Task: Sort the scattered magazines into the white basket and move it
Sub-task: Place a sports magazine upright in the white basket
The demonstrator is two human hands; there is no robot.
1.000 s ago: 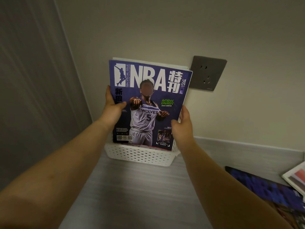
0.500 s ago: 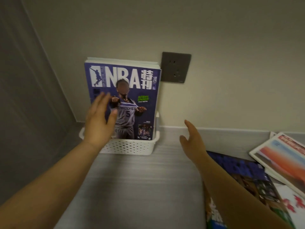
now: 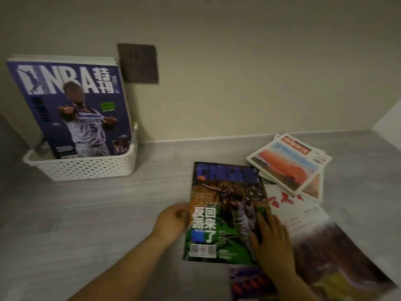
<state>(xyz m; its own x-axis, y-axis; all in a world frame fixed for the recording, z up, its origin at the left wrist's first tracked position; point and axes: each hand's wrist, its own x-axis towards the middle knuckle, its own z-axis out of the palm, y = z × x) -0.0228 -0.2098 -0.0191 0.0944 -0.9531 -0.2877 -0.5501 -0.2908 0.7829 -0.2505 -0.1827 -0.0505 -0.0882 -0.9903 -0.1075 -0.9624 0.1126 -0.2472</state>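
Note:
The white basket [image 3: 82, 168] stands at the back left against the wall. A purple NBA magazine [image 3: 71, 109] stands upright in it, with more magazines behind. A green-and-dark NBA magazine [image 3: 225, 213] lies flat on the grey counter [image 3: 86, 224]. My left hand [image 3: 171, 220] curls its fingers round this magazine's left edge. My right hand [image 3: 271, 237] lies flat on its right side, fingers straight. Motion blur hides the finer finger detail.
A stack of magazines with an orange cover [image 3: 290, 164] lies at the back right. A large white magazine with red lettering [image 3: 303, 216] lies under my right hand's side. A purple one [image 3: 245, 281] peeks out below. A dark wall socket [image 3: 138, 63] sits beside the basket.
Both hands let go of the purple magazine, now standing in the basket. They moved right and down to the green magazine on the counter, and my view turned right.

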